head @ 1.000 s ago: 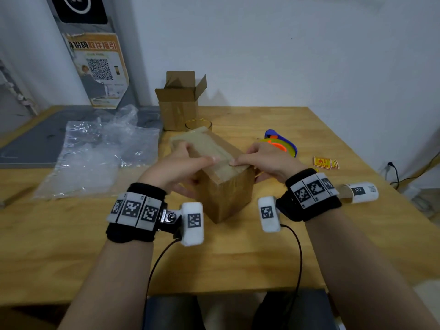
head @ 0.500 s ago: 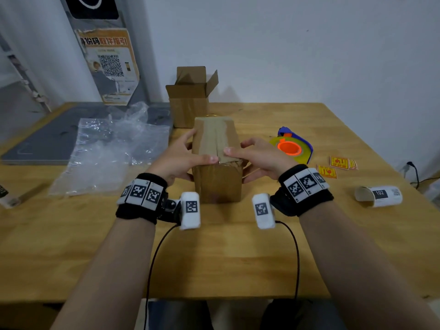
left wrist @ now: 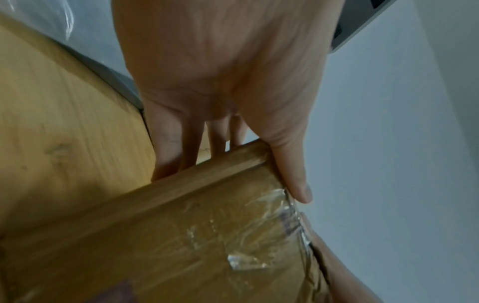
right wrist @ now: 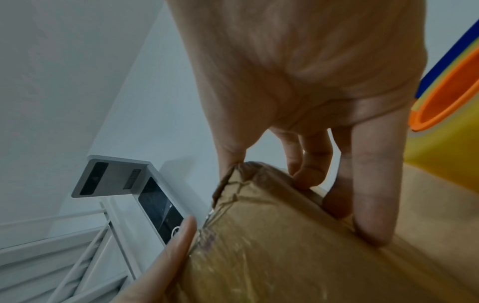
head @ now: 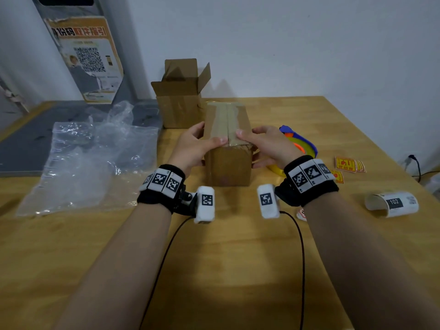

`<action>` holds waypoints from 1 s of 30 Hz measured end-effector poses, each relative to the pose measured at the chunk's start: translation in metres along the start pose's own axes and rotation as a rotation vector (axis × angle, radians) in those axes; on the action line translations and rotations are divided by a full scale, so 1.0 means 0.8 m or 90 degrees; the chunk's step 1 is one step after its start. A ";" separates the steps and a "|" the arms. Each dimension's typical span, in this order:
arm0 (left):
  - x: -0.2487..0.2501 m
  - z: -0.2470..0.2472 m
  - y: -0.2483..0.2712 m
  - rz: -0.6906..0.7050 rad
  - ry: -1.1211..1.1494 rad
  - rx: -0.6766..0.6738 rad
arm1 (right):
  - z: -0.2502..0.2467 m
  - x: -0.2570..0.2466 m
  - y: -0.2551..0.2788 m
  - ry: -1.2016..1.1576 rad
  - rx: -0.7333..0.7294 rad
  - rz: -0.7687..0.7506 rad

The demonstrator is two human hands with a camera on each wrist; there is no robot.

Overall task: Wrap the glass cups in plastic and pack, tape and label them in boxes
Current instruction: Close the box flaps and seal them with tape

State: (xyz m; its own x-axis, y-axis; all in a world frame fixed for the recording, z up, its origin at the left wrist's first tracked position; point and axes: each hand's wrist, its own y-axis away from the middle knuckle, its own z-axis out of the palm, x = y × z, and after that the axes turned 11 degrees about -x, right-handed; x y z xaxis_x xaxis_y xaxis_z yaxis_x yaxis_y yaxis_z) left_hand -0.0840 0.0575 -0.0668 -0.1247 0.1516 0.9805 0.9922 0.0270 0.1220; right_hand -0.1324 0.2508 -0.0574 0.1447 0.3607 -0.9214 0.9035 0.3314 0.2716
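Observation:
A closed cardboard box (head: 227,160) with clear tape along its top seam stands on the wooden table (head: 226,246) in front of me. My left hand (head: 194,147) grips its left side, thumb lying on the near top edge. My right hand (head: 266,144) grips the right side, thumb on the tape seam. In the left wrist view the box (left wrist: 181,235) shows wrinkled tape at its corner under my thumb. In the right wrist view my fingers (right wrist: 370,194) curl over the box (right wrist: 285,246) edge. A second box (head: 179,98) stands open behind.
Crumpled clear plastic bags (head: 90,158) lie at the left over a grey mat (head: 21,144). A yellow, blue and orange tape dispenser (head: 298,144) sits right of the box. Red-yellow stickers (head: 347,164) and a curled white label roll (head: 392,204) lie further right.
The box was turned from a skewed angle to face me squarely, and both hands shifted with it, thumbs now meeting at the near top edge. The view moved closer.

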 end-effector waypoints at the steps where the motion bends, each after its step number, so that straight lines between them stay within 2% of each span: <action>1: 0.001 0.002 -0.007 0.000 0.008 0.001 | -0.003 0.001 -0.006 -0.001 0.012 -0.005; 6: 0.006 0.014 -0.032 -0.013 0.040 0.008 | -0.015 0.001 -0.033 0.016 0.049 -0.023; 12: 0.005 0.019 -0.033 -0.030 0.049 0.020 | -0.021 0.000 -0.042 -0.011 0.037 -0.024; 21: 0.015 0.032 -0.004 -0.072 -0.038 -0.007 | -0.039 0.019 0.001 0.021 0.014 -0.012; 23: 0.014 0.038 -0.001 -0.052 -0.062 0.015 | -0.062 0.026 0.008 0.061 0.058 -0.004; 25: 0.013 0.044 0.000 -0.045 -0.069 0.027 | -0.092 0.039 0.005 0.108 0.162 -0.003; 26: 0.014 0.046 -0.001 -0.049 -0.062 0.029 | -0.106 0.046 0.001 0.171 0.215 0.023; 27: 0.014 0.048 -0.003 -0.054 -0.056 0.030 | -0.117 0.054 -0.006 0.252 0.247 0.088; 28: 0.016 0.049 -0.004 -0.058 -0.054 0.032 | -0.125 0.062 -0.012 0.322 0.254 0.169; 30: 0.019 0.051 -0.007 -0.063 -0.047 0.034 | -0.135 0.079 -0.025 0.346 0.224 0.273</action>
State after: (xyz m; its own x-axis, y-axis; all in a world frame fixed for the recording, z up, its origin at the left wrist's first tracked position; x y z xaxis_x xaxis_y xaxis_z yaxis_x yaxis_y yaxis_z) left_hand -0.0917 0.0996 -0.0586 -0.2244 0.2182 0.9498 0.9734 0.0975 0.2076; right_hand -0.1847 0.3612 -0.0909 0.3754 0.8016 -0.4652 0.9009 -0.1977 0.3864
